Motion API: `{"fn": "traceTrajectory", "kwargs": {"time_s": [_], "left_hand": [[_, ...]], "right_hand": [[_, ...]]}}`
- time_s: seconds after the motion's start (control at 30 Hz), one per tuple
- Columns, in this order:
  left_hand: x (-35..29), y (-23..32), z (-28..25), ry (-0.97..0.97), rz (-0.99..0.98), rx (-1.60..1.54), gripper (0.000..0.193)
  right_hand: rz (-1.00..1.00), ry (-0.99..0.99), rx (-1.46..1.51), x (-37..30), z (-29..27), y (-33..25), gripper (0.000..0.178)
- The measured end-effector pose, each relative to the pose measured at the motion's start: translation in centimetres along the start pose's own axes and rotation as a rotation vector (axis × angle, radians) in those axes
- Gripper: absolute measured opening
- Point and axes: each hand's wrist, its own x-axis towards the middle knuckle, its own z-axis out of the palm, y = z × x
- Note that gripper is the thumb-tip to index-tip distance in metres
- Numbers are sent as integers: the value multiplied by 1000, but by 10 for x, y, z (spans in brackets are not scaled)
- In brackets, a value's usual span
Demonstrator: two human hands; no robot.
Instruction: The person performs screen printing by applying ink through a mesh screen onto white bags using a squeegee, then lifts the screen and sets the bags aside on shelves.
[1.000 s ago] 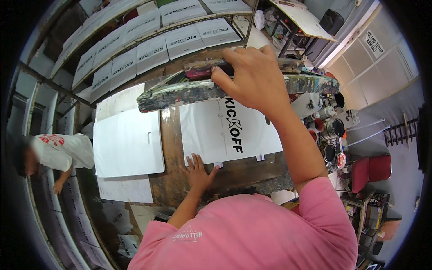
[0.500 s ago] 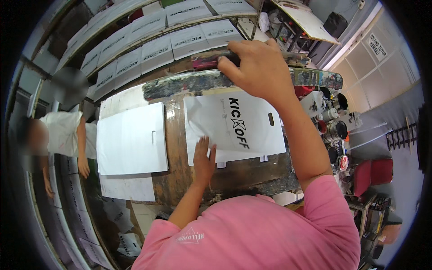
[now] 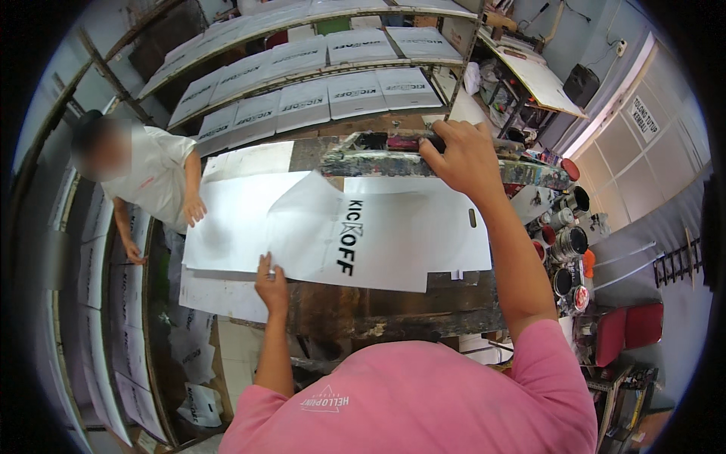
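Note:
My left hand [image 3: 272, 287] pinches the near left edge of a white plastic bag [image 3: 386, 253] with black lettering. This bag lies at a slant, partly over a pile of plain white bags [image 3: 227, 219] on the left. To its right, partly beneath it, another white bag [image 3: 454, 234] with a dark oval handle slot lies on the worn table [image 3: 378, 310]. My right hand [image 3: 465, 155] is closed over a paint-crusted screen-printing frame [image 3: 393, 165], seen nearly edge-on at the table's far side. A dark red strip [image 3: 404, 141] shows beside my right fingers.
A co-worker in a white shirt [image 3: 155, 163] stands at the left, one hand near the pile. Racks [image 3: 310, 72] of printed white bags line the back and left. Paint cans [image 3: 569, 244] crowd the right side, near a red chair [image 3: 631, 329].
My left hand has drawn the printed bag leftward, partly onto the plain pile, uncovering the slotted bag. My right hand stays at the frame. The co-worker has come closer to the table.

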Motion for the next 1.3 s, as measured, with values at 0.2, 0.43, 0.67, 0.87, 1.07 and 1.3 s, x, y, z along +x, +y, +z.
{"fn": "traceTrajectory", "kwargs": {"time_s": [0.2, 0.43, 0.67, 0.87, 1.07, 1.3], "left_hand": [[51, -112, -95, 101, 110, 305, 46], [82, -101, -107, 317, -107, 688, 62], [-75, 149, 46, -879, -349, -1417, 94], [-130, 80, 62, -732, -984, -1068, 130], [-135, 10, 110, -689, -1224, -918, 138], [-138, 3, 114, -744, -1216, -823, 149]], "right_hand": [[-2, 5, -14, -16, 2, -7, 40], [16, -17, -43, -24, 6, -11, 51], [-64, -188, -140, -118, 43, -18, 73], [-62, -554, 87, -239, 118, 7, 39], [21, -631, 158, -298, 175, -5, 40], [-56, -515, 150, -265, 231, 31, 52]]}}
